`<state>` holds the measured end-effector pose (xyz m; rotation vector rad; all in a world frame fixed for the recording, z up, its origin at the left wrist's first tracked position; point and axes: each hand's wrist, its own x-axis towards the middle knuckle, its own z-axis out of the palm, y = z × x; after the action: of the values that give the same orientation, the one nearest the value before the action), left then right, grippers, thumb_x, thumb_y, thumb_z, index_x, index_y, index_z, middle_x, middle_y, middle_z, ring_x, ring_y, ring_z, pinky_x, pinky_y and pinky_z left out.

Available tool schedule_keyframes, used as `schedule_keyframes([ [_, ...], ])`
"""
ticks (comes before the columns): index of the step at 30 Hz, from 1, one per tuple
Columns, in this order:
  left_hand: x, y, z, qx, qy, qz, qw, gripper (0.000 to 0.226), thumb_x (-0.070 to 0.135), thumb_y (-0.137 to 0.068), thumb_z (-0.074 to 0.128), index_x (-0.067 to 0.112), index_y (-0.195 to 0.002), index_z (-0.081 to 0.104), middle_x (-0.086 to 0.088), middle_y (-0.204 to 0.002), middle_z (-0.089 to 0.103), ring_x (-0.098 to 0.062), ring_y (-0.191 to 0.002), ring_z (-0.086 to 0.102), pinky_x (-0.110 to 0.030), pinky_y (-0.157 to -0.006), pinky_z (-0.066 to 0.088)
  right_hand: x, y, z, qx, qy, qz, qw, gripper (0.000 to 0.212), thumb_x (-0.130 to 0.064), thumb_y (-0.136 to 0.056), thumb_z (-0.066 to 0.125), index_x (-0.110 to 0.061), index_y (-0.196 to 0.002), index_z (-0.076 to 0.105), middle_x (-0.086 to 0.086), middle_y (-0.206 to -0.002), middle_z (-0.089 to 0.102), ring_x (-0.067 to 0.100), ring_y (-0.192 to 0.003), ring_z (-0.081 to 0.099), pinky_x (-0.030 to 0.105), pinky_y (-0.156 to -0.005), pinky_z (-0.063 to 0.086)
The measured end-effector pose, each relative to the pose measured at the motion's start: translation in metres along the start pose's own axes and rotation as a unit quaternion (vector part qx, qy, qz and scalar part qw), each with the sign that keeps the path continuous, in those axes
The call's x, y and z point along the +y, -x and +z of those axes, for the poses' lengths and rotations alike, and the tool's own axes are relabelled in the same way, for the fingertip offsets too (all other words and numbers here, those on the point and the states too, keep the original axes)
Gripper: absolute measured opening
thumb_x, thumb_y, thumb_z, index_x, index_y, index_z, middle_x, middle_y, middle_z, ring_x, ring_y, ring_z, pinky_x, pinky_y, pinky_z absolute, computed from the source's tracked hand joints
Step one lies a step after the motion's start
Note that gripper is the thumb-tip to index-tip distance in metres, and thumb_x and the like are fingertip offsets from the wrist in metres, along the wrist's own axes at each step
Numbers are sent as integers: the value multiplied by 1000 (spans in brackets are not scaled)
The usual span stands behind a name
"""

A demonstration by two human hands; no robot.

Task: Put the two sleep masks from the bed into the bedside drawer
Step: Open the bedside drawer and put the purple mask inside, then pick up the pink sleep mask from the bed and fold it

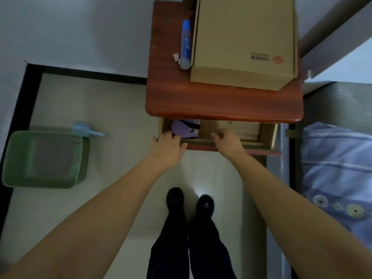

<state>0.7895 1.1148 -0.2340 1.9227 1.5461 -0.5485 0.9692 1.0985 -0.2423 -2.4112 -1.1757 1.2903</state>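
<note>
Here, both hands, left hand (168,151) and right hand (228,140), on the open drawer (267,135) front.

A soft lilac fabric sleep mask (184,128) with dark trim lies crumpled in the left end of the open wooden bedside drawer (267,135), against its left wall.

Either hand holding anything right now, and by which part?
No mask in hand. Both the left hand and right hand rest on the open drawer's front edge; grip unclear.
</note>
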Motion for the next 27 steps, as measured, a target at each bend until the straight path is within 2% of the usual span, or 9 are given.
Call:
schedule_keyframes([
  [3, 13, 54, -21, 35, 7, 43, 998, 43, 34, -97, 35, 11, -133, 44, -15, -140, 45, -31, -126, 43, -45, -107, 32, 15, 64, -35, 41, 64, -44, 996, 39, -31, -94, 41, -13, -129, 45, 15, -129, 54, 31, -114, 52, 45, -98, 42],
  [5, 31, 82, -39, 65, 7, 85, 994, 42, 33, -97, 37, 10, -132, 44, -15, -134, 49, -31, -123, 45, -43, -104, 36, 23, 102, -58, 103, 130, -80, 983, 42, -33, -94, 38, -18, -133, 39, 10, -139, 46, 28, -129, 40, 53, -110, 28],
  [7, 56, 103, -59, 109, -2, 124, 986, 43, 34, -97, 37, 11, -132, 43, -15, -130, 53, -32, -120, 48, -43, -100, 39, 29, 134, -79, 146, 168, -103, 969, 43, -35, -95, 35, -22, -136, 35, 5, -148, 37, 24, -140, 26, 57, -114, 13],
  [9, 86, 118, -76, 138, -17, 165, 976, 43, 35, -96, 38, 12, -132, 44, -14, -130, 55, -32, -120, 49, -44, -99, 41, 39, 159, -100, 175, 181, -103, 962, 44, -35, -95, 34, -23, -137, 34, 4, -151, 33, 22, -143, 19, 58, -114, 7],
  [18, 268, 133, -96, 134, -154, 357, 911, 49, 35, -96, 37, 15, -140, 33, -14, -131, 55, -31, -120, 50, -42, -99, 41, 133, 213, -231, 293, 173, -5, 940, 45, -35, -94, 35, -21, -137, 36, 6, -148, 36, 21, -140, 24, 59, -113, 11],
  [23, 399, 128, -89, 136, -220, 425, 867, 48, 36, -96, 35, 13, -139, 34, -16, -128, 57, -33, -118, 51, -44, -95, 42, 223, 228, -313, 306, 147, 71, 938, 46, -35, -97, 29, -22, -141, 28, 4, -154, 26, 20, -144, 14, 57, -114, 6],
  [27, 490, 122, -82, 120, -236, 473, 841, 49, 35, -96, 35, 12, -139, 32, -18, -128, 56, -35, -115, 53, -45, -95, 42, 283, 228, -370, 308, 129, 130, 934, 44, -34, -98, 28, -20, -140, 28, 6, -153, 24, 23, -143, 14, 59, -114, 5],
])
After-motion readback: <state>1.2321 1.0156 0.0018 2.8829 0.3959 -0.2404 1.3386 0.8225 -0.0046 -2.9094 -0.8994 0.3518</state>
